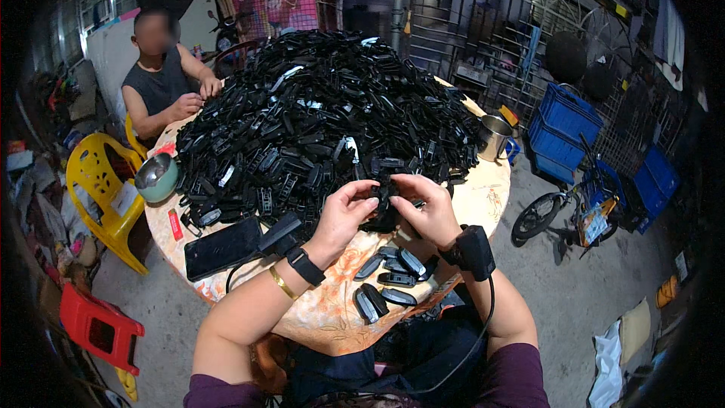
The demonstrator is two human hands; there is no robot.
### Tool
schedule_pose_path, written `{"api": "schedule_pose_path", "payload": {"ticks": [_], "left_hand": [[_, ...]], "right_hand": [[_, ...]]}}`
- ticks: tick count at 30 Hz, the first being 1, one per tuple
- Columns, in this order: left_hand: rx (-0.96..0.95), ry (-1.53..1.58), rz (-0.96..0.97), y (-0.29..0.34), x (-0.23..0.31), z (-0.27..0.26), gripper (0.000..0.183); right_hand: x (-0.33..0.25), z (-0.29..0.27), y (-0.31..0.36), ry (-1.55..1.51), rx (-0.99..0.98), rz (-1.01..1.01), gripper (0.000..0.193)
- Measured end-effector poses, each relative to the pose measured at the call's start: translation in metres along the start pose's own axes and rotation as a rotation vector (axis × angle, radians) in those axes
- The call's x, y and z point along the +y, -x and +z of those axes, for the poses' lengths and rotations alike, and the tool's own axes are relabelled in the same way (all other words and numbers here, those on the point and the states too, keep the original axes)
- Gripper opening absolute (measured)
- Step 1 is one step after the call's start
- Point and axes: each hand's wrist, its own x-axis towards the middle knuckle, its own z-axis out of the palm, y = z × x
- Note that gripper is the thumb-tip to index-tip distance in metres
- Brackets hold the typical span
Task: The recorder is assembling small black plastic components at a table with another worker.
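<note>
Round counter (483, 196) heaped with black plastic clips (317, 113): left hand (343, 215) and right hand (430, 208) are both closing their grip on one black clip (387, 195), apparently mid-assembly; next calls for firm pressing.

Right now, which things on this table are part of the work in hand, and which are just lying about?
In use: left hand, right hand, small black part, black parts heap, finished pieces.
Lying about: phone, metal cup, green bowl.
</note>
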Motion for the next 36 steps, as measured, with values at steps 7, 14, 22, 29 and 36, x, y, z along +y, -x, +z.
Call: {"api": "schedule_pose_path", "payload": {"ticks": [7,14,22,29,36], "left_hand": [[0.064,-0.186,0.065,0.0,0.005,0.0,0.029],[0.057,-0.156,0.022,0.002,0.014,0.005,0.031],[-0.08,-0.014,0.037,0.002,0.027,0.0,0.025],[-0.138,-0.153,0.152,0.007,0.037,0.0,0.02],[-0.408,-0.326,-0.165,0.006,0.061,-0.004,0.024]], "right_hand": [[-0.006,0.009,0.008,0.115,-0.02,-0.034,0.031],[-0.021,0.013,0.008,0.281,0.056,-0.135,0.031],[-0.015,0.013,0.008,0.033,-0.051,0.129,0.031],[-0.021,0.015,0.01,0.042,-0.069,0.042,0.021],[-0.003,-0.003,0.003,0.174,-0.487,-0.14,0.022]]}}
